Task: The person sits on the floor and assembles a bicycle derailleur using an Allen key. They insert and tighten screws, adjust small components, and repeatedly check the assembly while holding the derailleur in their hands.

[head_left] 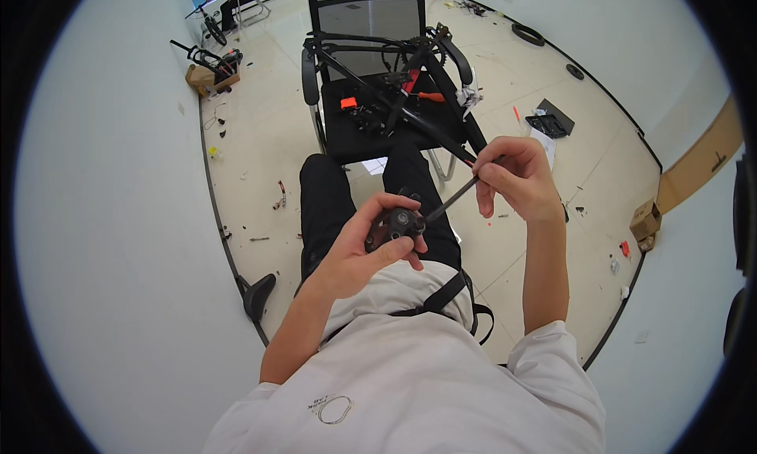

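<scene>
Over my lap, my left hand (pixel 363 245) is closed round a small black bicycle part (pixel 404 221) that looks like a disc brake caliper. It has a round metal centre, and my thumb presses its near side. My right hand (pixel 516 178), raised to the right, pinches the upper end of a dark hex key (pixel 453 199) between thumb and fingers. The key slants down to the left, and its bent lower end meets the part's right side. Whether that tip sits inside a bolt is too small to tell.
Ahead stands a black mesh chair (pixel 367 20) carrying a black bicycle frame (pixel 347 74), an orange-handled tool (pixel 430 97) and a small orange block (pixel 348 103). A saddle (pixel 258 296) lies by the left wall. Tyres (pixel 528 34), an open tool case (pixel 547 126) and small parts lie on the floor.
</scene>
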Action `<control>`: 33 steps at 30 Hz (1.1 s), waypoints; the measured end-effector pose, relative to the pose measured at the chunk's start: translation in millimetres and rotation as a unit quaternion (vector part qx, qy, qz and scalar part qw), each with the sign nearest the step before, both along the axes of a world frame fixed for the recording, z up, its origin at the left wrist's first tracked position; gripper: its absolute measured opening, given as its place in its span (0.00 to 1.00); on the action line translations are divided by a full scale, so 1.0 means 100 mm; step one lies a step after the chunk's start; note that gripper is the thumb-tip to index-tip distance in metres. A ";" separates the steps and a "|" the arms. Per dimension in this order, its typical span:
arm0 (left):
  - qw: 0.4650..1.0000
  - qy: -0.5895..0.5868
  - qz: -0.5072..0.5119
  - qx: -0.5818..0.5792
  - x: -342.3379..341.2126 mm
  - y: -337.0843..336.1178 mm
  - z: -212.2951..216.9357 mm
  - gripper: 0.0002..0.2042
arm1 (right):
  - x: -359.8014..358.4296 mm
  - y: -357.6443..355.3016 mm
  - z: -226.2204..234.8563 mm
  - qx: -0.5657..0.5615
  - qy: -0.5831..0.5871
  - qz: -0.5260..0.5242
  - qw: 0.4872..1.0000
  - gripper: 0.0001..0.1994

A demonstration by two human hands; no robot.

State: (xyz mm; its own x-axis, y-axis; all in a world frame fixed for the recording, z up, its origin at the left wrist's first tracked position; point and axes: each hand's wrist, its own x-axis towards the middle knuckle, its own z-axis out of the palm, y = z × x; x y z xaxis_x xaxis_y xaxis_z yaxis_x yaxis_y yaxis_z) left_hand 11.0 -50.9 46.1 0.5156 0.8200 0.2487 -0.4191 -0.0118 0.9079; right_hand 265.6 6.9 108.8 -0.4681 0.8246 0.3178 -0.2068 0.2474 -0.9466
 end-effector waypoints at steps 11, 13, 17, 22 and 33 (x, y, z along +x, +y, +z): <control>1.000 0.002 0.012 0.029 0.03 -0.01 0.00 0.17 | 0.20 0.09 -0.13 0.035 0.239 0.040 0.970 0.09; 0.999 0.002 0.012 0.031 0.03 0.00 0.00 0.17 | 0.14 0.10 -0.21 0.049 0.240 0.025 0.969 0.12; 1.000 0.003 0.006 0.023 0.04 -0.01 0.00 0.17 | -0.15 0.05 -0.26 0.049 0.171 -0.041 0.983 0.17; 1.000 0.001 -0.005 0.013 0.01 0.00 -0.01 0.17 | -0.32 -0.20 -0.05 0.084 -0.087 -0.060 0.991 0.06; 1.000 0.001 -0.020 0.015 -0.01 0.03 0.00 0.18 | -0.38 -0.22 0.07 0.259 -0.250 0.025 0.933 0.11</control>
